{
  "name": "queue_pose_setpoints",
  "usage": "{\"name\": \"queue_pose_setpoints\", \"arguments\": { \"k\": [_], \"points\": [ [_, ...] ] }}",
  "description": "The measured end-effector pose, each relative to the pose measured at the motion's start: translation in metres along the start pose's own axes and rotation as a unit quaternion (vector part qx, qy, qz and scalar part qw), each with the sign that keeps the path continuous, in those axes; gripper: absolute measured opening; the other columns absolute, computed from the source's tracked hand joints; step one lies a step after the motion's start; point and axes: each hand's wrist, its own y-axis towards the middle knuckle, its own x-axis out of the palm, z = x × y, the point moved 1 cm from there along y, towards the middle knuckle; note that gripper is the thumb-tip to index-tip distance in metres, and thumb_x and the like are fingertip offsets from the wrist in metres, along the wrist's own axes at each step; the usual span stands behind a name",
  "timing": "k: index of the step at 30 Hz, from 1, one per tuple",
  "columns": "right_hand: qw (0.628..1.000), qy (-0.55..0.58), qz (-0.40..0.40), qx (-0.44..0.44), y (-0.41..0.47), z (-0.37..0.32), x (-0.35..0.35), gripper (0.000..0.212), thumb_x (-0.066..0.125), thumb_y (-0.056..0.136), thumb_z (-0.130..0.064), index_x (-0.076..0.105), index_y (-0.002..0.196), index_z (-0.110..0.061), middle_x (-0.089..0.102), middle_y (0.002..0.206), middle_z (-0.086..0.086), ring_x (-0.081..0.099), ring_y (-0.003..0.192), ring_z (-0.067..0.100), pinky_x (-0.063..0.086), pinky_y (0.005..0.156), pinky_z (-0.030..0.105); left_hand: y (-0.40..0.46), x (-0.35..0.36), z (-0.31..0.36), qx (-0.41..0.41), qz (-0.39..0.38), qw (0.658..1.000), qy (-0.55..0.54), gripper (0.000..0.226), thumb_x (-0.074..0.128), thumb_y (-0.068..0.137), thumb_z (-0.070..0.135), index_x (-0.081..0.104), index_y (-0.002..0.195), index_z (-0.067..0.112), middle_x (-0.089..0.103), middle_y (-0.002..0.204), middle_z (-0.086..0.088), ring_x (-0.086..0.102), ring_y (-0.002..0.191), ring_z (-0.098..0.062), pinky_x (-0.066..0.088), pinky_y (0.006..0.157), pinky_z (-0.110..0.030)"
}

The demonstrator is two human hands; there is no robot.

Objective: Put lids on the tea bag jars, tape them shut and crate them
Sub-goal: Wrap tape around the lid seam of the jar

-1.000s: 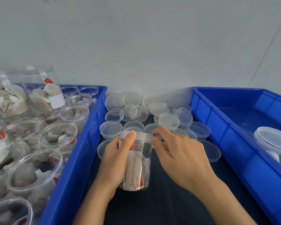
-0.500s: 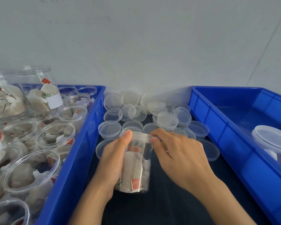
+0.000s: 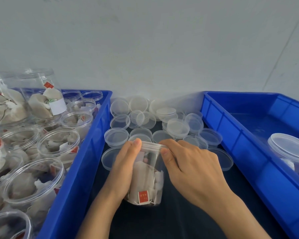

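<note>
The left hand (image 3: 126,168) wraps round the side of a clear jar (image 3: 148,176) of tea bags, its grip curled against the jar's wall with the thumb tip up at the rim. The jar stands on the dark surface (image 3: 179,219), leaning a little away from the person, and a tea bag with a red tag (image 3: 143,197) presses against its near wall. The right hand (image 3: 190,168) meets the jar from the other side: its grip is closed on the clear lid (image 3: 153,146) that sits on the jar's mouth, thumb under the lid's edge and fingers arched over the top. Whether the lid is fully seated cannot be told.

Just beyond the two grips, a heap of loose lids (image 3: 162,118) covers the surface up to the pale wall (image 3: 145,40); some lie flat, some overlap or tilt on one another. One flat lid lies just left of the left hand, another just right of the right hand.

Further left of the left grip, a blue crate (image 3: 86,149) holds many open jars (image 3: 59,142) filled with tea bags; two of them lie stacked on their sides at the far end. Well to the right of the right grip stands a second blue crate (image 3: 231,131), with one lidded jar (image 3: 290,150) inside it at the picture's right edge.
</note>
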Motion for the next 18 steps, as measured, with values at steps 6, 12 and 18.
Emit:
{"name": "queue_pose_setpoints", "arguments": {
  "k": [6, 12, 18],
  "points": [
    [0.999, -0.049, 0.018, 0.016, -0.001, -0.007, 0.007, 0.048, 0.004, 0.106, -0.056, 0.049, 0.104, -0.039, 0.049, 0.074, -0.01, 0.051, 0.058, 0.011, 0.034, 0.05, 0.026, 0.001, 0.002, 0.0, 0.048, 0.032, 0.994, 0.097, 0.057, 0.049, 0.088, 0.087, 0.058, 0.136, 0.057, 0.066, 0.129, 0.034, 0.06, 0.122, 0.012, 0.051, 0.11, -0.034],
    [0.993, 0.107, -0.013, 0.05, 0.0, -0.003, 0.012, 0.033, 0.018, 0.101, -0.066, 0.039, 0.111, -0.043, 0.06, 0.079, -0.013, 0.06, 0.071, 0.01, 0.045, 0.063, 0.036, -0.002, 0.001, 0.002, 0.051, 0.05, 0.985, 0.156, 0.088, 0.061, 0.064, 0.096, 0.052, 0.138, 0.048, 0.071, 0.117, 0.022, 0.068, 0.106, 0.007, 0.056, 0.09, -0.029],
    [0.973, 0.221, -0.047, 0.036, -0.004, 0.013, 0.002, 0.011, 0.042, 0.1, -0.053, 0.05, 0.101, -0.045, 0.061, 0.072, -0.004, 0.053, 0.062, 0.016, 0.041, 0.059, 0.029, -0.001, -0.003, 0.006, 0.028, 0.065, 0.994, 0.089, 0.06, 0.064, 0.079, 0.08, 0.068, 0.119, 0.036, 0.074, 0.104, 0.023, 0.073, 0.093, 0.002, 0.056, 0.08, -0.028]
  ]
}}
